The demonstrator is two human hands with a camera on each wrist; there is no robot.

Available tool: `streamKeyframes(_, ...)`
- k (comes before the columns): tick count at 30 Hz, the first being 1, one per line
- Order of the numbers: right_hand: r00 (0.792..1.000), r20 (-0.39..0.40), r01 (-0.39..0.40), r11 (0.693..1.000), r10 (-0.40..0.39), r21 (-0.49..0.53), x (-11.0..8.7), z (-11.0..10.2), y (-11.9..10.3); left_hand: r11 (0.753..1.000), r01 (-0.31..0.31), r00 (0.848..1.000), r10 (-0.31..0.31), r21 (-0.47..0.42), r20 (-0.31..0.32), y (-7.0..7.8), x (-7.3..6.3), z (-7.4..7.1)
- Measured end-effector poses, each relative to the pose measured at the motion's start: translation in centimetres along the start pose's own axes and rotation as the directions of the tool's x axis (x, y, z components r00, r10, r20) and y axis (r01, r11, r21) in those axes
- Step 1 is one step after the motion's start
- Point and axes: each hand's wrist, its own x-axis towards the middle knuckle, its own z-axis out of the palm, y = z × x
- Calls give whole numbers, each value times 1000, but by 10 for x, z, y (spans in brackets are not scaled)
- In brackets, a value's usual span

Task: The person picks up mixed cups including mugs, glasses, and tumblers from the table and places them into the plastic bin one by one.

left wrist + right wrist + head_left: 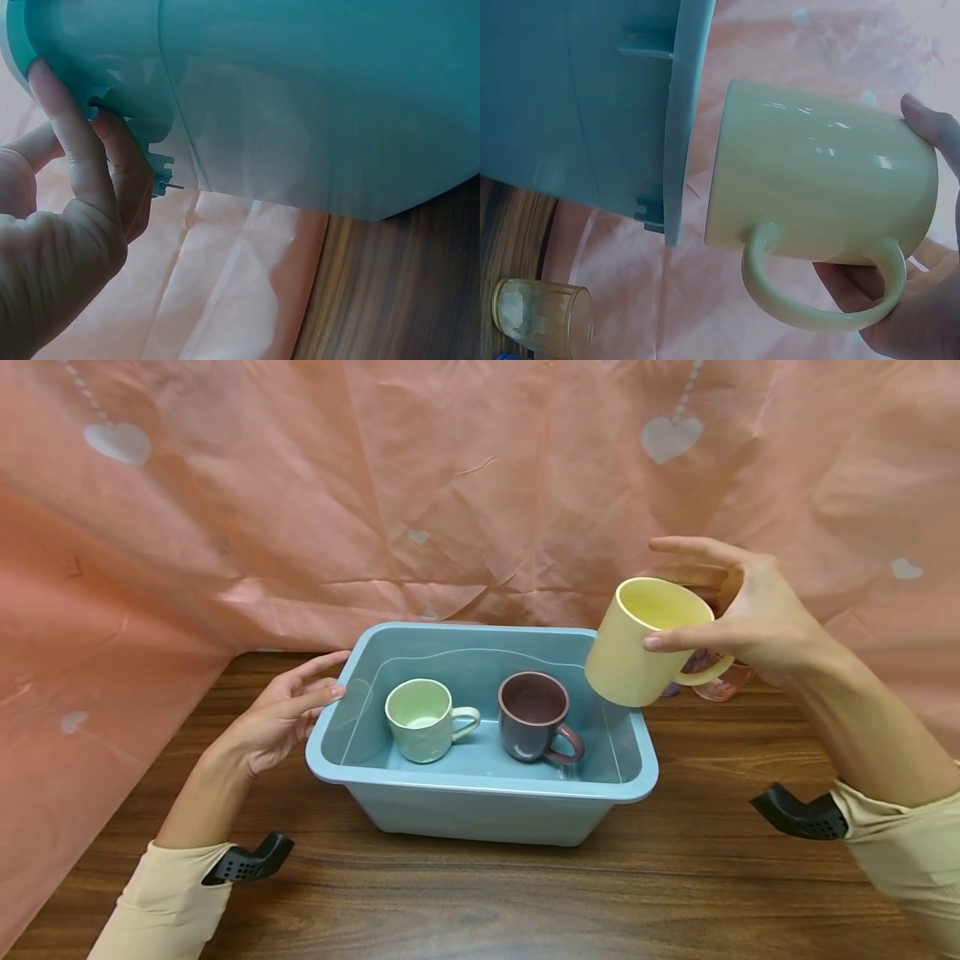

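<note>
My right hand (772,618) grips a pale yellow mug (626,656) near its rim, thumb on the near side. The mug is tilted, and its base overlaps the right end of a light blue plastic tub (480,783) in the head view. In the right wrist view the mug's handle (817,319) hangs free below my fingers. At the tub's left end my left hand (273,718) holds the rim between thumb and fingers. Inside the tub, a pale green mug (422,743) stands upright on the left and a dark mauve mug (522,739) to its right, handles pointing right.
Behind the yellow mug, partly hidden, a pinkish glass (723,687) stands on the wooden table (450,902). An amber-tinted glass (536,319) shows in the right wrist view. A peach cloth with hearts (480,485) hangs close behind the tub.
</note>
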Motion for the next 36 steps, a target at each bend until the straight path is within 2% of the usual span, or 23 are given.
streamKeyframes(4, 1000, 17, 1, 996, -2, 94, 2, 2, 1, 1000, 1, 1000, -1, -2, 0, 0, 0, 0)
streamKeyframes(10, 999, 34, 6, 990, -10, 140, 3, 5, -1, 1000, -3, 1000, 3, 1, 0, 1, 1, 0)
streamKeyframes(13, 999, 41, 7, 993, -12, 118, 3, 8, -2, 1000, -4, 1000, 4, -5, 2, 1, 1, 0)
streamKeyframes(22, 997, 77, -13, 987, 1, 158, 3, 15, -4, 1000, -6, 1000, 6, -15, 7, 0, 1, 0)
streamKeyframes(25, 997, 76, -16, 991, 6, 133, 2, 16, -4, 1000, -4, 1000, 4, -16, 7, 0, 1, 0)
streamKeyframes(32, 997, 54, 43, 992, -49, 119, 6, 20, -3, 1000, -21, 1000, 22, -9, 16, -1, 1, 0)
streamKeyframes(36, 997, 50, 50, 993, -56, 104, 7, 23, -4, 1000, -15, 1000, 16, -4, 16, -1, 1, -1)
